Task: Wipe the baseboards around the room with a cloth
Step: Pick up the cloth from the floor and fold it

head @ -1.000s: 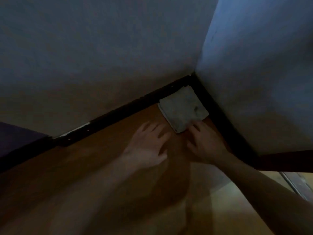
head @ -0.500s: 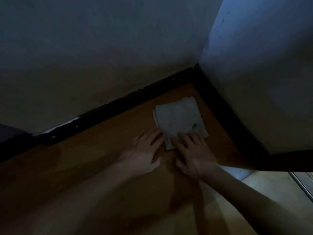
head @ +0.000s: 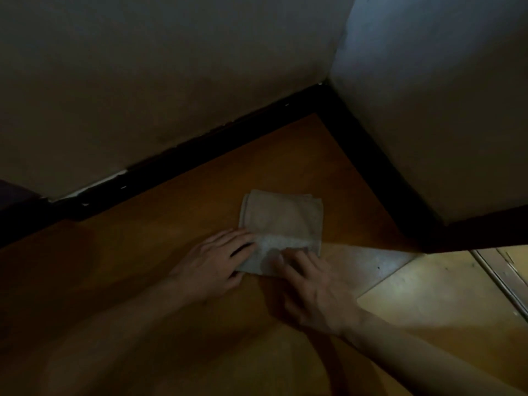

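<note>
Head camera looks steeply down, close, at the corner's baseboards [head: 200,152].

The near edge of the cloth [head: 281,220] is hidden under the left hand [head: 213,260] and right hand [head: 317,292]. Both forearms are cut off at the near side

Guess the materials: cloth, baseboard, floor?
Cloth: soft fabric, maybe terry, pale grey-beige, matte; folded layers show at its edges. Baseboard: black, matte, probably painted wood or plastic; pale chips along its top edge. Floor: orange-brown, smooth with a slight sheen, likely wood or laminate; the dim light leaves it open.
</note>
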Motion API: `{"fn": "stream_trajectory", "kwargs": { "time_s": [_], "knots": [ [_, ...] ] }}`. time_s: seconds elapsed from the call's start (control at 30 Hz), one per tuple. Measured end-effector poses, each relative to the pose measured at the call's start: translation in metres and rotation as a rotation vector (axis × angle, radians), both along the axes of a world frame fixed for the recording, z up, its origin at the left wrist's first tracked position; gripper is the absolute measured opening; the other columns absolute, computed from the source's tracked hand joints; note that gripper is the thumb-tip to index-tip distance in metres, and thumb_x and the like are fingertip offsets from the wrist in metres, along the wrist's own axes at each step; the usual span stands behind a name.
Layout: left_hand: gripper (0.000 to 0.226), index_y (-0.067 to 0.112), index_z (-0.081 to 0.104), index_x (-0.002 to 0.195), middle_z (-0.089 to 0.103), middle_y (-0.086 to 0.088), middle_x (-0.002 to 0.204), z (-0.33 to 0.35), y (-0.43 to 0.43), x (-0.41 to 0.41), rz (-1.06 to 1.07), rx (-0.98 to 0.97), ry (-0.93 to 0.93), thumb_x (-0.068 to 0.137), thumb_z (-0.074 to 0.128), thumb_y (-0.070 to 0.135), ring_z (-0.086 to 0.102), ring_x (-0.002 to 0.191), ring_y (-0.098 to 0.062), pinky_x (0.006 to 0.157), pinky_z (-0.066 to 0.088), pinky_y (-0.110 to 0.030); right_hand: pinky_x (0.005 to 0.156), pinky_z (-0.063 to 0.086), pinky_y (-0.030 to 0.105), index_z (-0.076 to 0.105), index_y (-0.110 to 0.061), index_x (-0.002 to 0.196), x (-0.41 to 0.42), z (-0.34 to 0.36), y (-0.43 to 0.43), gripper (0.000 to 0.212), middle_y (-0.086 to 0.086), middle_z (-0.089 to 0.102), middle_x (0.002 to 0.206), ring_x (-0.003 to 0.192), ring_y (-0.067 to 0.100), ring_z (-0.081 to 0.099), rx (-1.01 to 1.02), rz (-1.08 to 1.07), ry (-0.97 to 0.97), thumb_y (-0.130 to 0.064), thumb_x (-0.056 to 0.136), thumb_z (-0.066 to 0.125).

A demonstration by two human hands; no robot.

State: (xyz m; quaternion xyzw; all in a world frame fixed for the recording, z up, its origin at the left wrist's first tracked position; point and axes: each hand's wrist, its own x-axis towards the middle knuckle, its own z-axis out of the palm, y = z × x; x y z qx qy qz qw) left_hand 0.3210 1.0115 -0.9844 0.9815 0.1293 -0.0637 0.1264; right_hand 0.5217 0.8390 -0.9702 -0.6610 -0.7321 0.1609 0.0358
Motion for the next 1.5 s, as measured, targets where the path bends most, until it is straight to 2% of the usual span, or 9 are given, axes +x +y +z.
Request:
{"fn": "stream_trajectory", "kwargs": {
  "time_s": [0.23,0.43,0.57,0.7,0.87,1.0,1.13,1.27,1.5],
  "knots": [
    [0.036,0.005,0.068,0.113,0.067,-0.01,0.125,-0.009,0.0,0.007,0.029,-0.067,-0.208,0.091,0.047,0.023,0.063,0.116,-0.022,0.106,0.044,-0.037,0.1,0.05,0.041,0.038,-0.008,0.148,0.026,-0.014,-0.011,0.078,0.014,0.035,0.152,0.134,0.03,0.044,-0.009,-0.089,0.033,-0.048,0.084,0.056],
    [0.033,0.012,0.06,0.116,0.064,0.008,0.093,0.01,-0.008,0.0,0.2,-0.329,-0.219,0.1,0.041,0.034,0.056,0.083,0.004,0.078,0.04,-0.007,0.095,0.051,0.035,0.063,-0.011,0.122,0.043,-0.013,-0.011,0.036,0.005,0.06,0.127,0.117,0.021,0.058,0.155,-0.125,0.175,-0.024,0.089,0.057],
    [0.018,0.025,0.045,0.097,0.048,0.011,0.066,0.016,-0.017,0.002,0.464,-0.519,-0.306,0.106,0.037,0.039,0.053,0.056,-0.005,0.047,0.035,-0.016,0.064,0.044,0.011,0.052,-0.034,0.1,0.048,0.003,-0.002,0.004,-0.02,0.055,0.086,0.077,-0.005,0.057,0.105,-0.301,0.479,-0.034,0.097,0.056],
    [0.016,0.025,0.05,0.093,0.062,-0.007,0.088,0.011,-0.014,0.008,0.703,-0.702,-0.299,0.104,0.043,0.036,0.06,0.076,-0.019,0.065,0.05,-0.039,0.06,0.054,0.019,0.048,-0.039,0.1,0.049,0.003,0.02,0.01,-0.017,0.06,0.085,0.074,-0.002,0.063,0.022,-0.51,0.587,-0.043,0.095,0.056],
    [0.013,0.019,0.053,0.093,0.06,0.001,0.09,0.01,-0.007,0.019,0.915,-0.696,-0.245,0.105,0.049,0.023,0.057,0.077,-0.011,0.062,0.047,-0.02,0.061,0.049,0.022,0.054,-0.032,0.108,0.055,-0.004,0.049,0.028,-0.013,0.06,0.092,0.079,0.003,0.061,-0.12,-0.641,0.545,-0.055,0.092,0.056],
    [0.01,0.019,0.057,0.093,0.061,0.003,0.086,0.008,0.0,0.022,0.953,-0.626,-0.186,0.101,0.058,0.024,0.061,0.078,-0.018,0.07,0.054,-0.04,0.056,0.044,0.021,0.061,-0.028,0.102,0.056,-0.007,0.062,0.03,-0.012,0.06,0.086,0.074,0.004,0.059,-0.133,-0.738,0.503,-0.055,0.089,0.062],
    [0.034,0.018,0.055,0.124,0.049,0.001,0.112,0.007,0.004,0.022,0.85,-0.342,-0.149,0.095,0.067,0.032,0.048,0.1,-0.013,0.081,0.04,-0.028,0.06,0.051,0.029,0.055,-0.035,0.092,0.052,-0.006,0.066,0.026,-0.015,0.055,0.082,0.072,0.003,0.055,-0.042,-0.783,0.27,-0.06,0.086,0.061],
    [0.051,0.025,0.057,0.137,0.05,-0.009,0.133,-0.001,0.004,0.019,0.416,-0.253,-0.218,0.091,0.071,0.01,0.051,0.117,-0.025,0.094,0.043,-0.033,0.062,0.051,0.035,0.049,-0.031,0.088,0.047,-0.002,0.072,0.015,-0.011,0.05,0.081,0.071,0.011,0.053,0.075,-0.642,0.131,-0.043,0.094,0.057],
    [0.054,0.019,0.046,0.143,0.043,0.004,0.106,-0.011,-0.033,0.0,0.055,-0.082,-0.144,0.095,0.048,0.045,0.044,0.091,-0.011,0.073,0.045,-0.029,0.053,0.047,0.032,0.062,-0.012,0.106,0.047,-0.005,0.036,0.016,0.007,0.06,0.097,0.077,0.025,0.058,0.361,-0.181,-0.133,-0.02,0.092,0.062]
  ]
}}
